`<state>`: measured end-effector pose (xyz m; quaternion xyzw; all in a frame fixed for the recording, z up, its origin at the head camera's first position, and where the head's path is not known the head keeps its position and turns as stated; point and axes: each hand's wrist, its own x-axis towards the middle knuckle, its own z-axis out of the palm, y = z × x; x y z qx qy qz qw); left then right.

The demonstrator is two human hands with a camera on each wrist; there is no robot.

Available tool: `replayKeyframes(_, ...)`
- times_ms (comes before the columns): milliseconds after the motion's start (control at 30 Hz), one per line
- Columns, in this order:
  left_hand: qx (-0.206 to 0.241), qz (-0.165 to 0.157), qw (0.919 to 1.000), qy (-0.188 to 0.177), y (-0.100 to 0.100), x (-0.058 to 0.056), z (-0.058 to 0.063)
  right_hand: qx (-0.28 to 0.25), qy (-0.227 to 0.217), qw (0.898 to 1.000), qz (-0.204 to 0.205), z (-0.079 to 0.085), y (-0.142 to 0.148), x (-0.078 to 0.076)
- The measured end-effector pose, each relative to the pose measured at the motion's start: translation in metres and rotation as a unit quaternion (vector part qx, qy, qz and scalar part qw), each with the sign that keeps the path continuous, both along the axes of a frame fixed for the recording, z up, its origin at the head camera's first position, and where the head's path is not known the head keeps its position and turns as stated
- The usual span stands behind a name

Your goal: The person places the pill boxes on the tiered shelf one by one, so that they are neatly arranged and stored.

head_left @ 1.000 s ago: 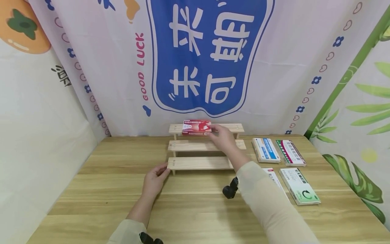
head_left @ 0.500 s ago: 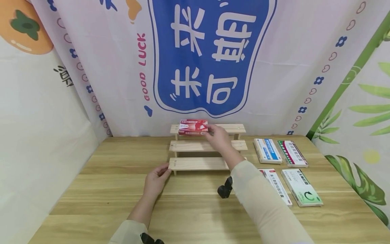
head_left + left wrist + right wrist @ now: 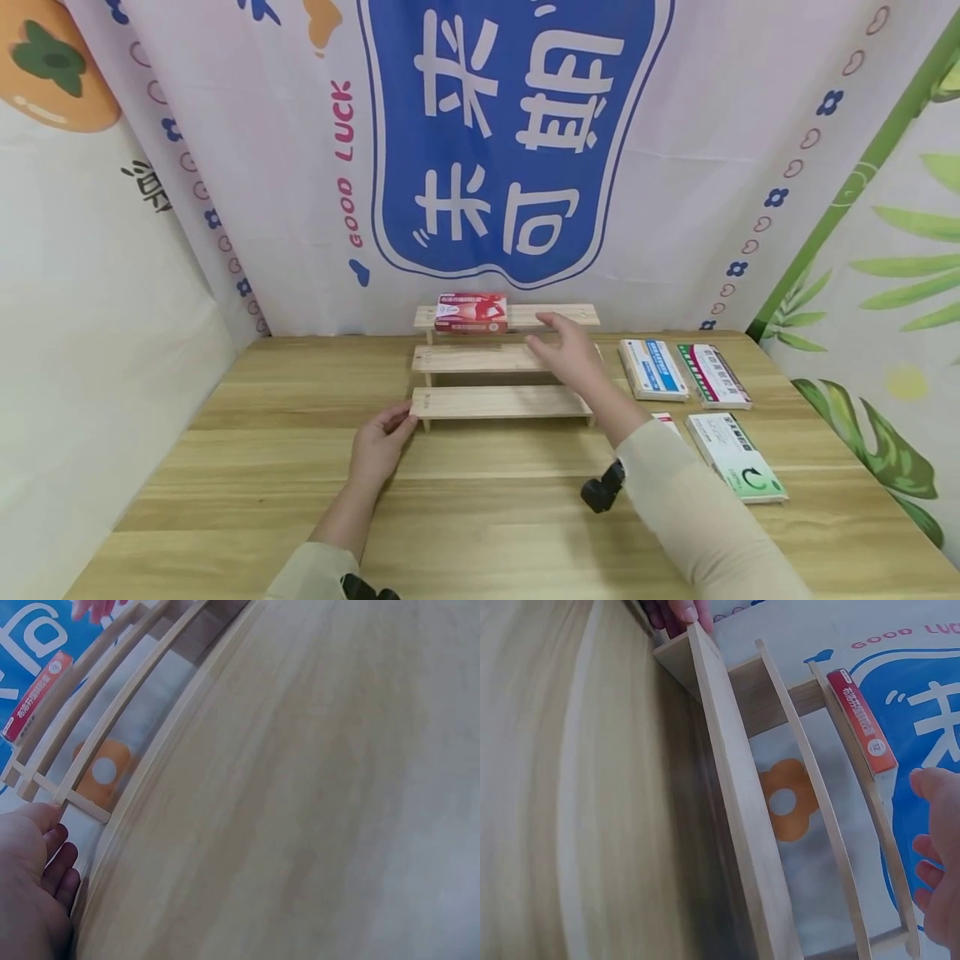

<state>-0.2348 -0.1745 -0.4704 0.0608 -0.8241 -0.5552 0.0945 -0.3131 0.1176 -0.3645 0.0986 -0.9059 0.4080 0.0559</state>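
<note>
A three-step wooden display rack (image 3: 502, 402) stands against the back cloth. On the left part of its top step lies a red and white medicine box (image 3: 471, 313), lying flat with its front edge toward me. My left hand (image 3: 381, 442) grips the front left corner of the lowest step, thumb and fingers at the board's end in the right wrist view. My right hand (image 3: 572, 358) hovers over the right side of the rack, fingers spread and nothing in them. In the right wrist view a gap shows between that hand (image 3: 941, 847) and the red box (image 3: 862, 720).
Right of the rack, several medicine boxes lie on the table: a blue and white one (image 3: 653, 370), a maroon and green one (image 3: 715, 376), a green and white one (image 3: 737, 457). Another red-marked box (image 3: 666, 422) is partly behind the right sleeve. A printed cloth (image 3: 300, 250) hangs behind.
The red medicine box slid slightly left along the top step. My right hand then let it go and drew back to the right, toward me. My left hand stayed at the rack corner.
</note>
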Motion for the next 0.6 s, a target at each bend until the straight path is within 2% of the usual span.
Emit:
replayKeyframes(333, 0.008, -0.001, 0.9999, -0.008, -0.002, -0.002, -0.001, -0.006, -0.011, 1.0, -0.008, -0.015, 0.057, 0.03)
replayKeyframes(600, 0.009, -0.004, 0.9999, -0.011, -0.001, -0.002, -0.001, 0.034, 0.011, 0.998, -0.046, -0.024, 0.103, 0.054)
